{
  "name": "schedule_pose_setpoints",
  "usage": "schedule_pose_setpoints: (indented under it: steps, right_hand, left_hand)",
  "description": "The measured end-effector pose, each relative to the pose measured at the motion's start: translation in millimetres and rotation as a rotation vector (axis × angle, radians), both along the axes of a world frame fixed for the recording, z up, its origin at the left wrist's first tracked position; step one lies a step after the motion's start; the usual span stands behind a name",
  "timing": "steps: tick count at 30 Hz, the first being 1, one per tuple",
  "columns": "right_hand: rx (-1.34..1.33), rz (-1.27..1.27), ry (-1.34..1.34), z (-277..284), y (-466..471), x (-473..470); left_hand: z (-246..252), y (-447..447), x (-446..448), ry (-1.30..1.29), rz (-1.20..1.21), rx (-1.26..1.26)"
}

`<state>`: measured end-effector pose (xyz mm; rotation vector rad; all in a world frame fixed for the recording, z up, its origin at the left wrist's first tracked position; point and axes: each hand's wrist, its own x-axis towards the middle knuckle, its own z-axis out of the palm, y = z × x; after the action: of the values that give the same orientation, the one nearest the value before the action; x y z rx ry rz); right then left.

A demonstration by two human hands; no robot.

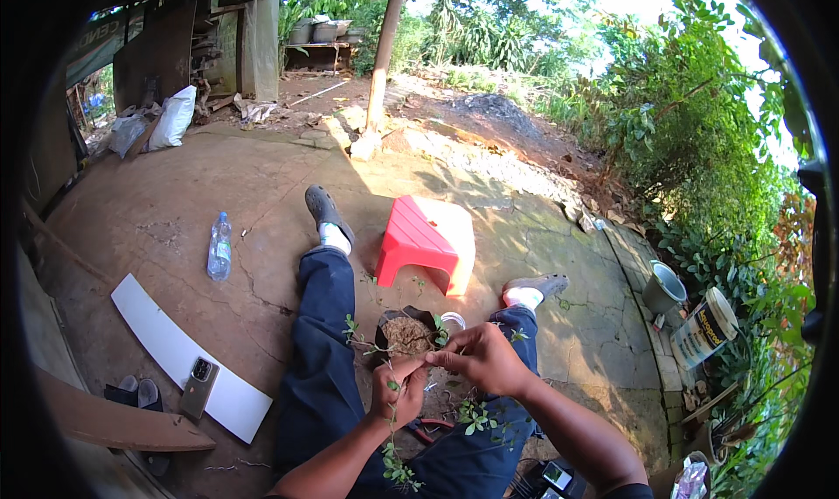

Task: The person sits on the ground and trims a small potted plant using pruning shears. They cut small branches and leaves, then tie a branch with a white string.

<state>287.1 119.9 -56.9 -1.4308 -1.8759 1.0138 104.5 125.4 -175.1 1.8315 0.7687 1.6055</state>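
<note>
A small leafy plant (477,418) with thin branches grows from a black pot of brown soil (405,336) between the outstretched legs. My left hand (398,389) is closed around a thin branch just in front of the pot. Its fingertips meet those of my right hand (482,358), which pinches at the same branch from the right; whether wire lies between the fingers is too small to tell. Behind the right hand a clear round container (453,320) shows its rim. A red-handled tool (434,425) lies partly hidden below the hands, between the thighs.
A red plastic stool (419,233) stands beyond the pot. To the left are a plastic bottle (220,248), a white board (236,401) with a phone (198,389) on it, and sandals (136,394). Buckets (702,328) stand at the right edge; electronic devices (556,476) lie by the right thigh.
</note>
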Motion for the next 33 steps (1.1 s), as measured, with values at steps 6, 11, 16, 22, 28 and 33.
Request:
schedule_pose_setpoints:
  steps: [6, 11, 16, 22, 28, 33]
  right_hand:
    - [-0.332, -0.248, 0.200, -7, 10, -5]
    - [0.218, -0.190, -0.061, -4, -8, -15]
    - [1.039, 0.168, -0.681, 1, -17, -7]
    - [1.168, 0.334, -0.945, 2, -11, 2]
    - [1.274, 0.459, -1.036, 13, -1, -2]
    - [1.267, 0.552, -1.047, 22, 7, -3]
  left_hand:
    - [-1, 0, 5, -0.014, 0.014, 0.075]
    - [2, -1, 6, -0.101, -0.078, -0.101]
    - [-3, 2, 4, -0.150, -0.114, -0.209]
    - [-7, 1, 7, -0.194, -0.124, -0.220]
    - [-6, -1, 6, -0.201, -0.089, -0.200]
    - [-5, -3, 3, -0.119, -0.050, -0.152]
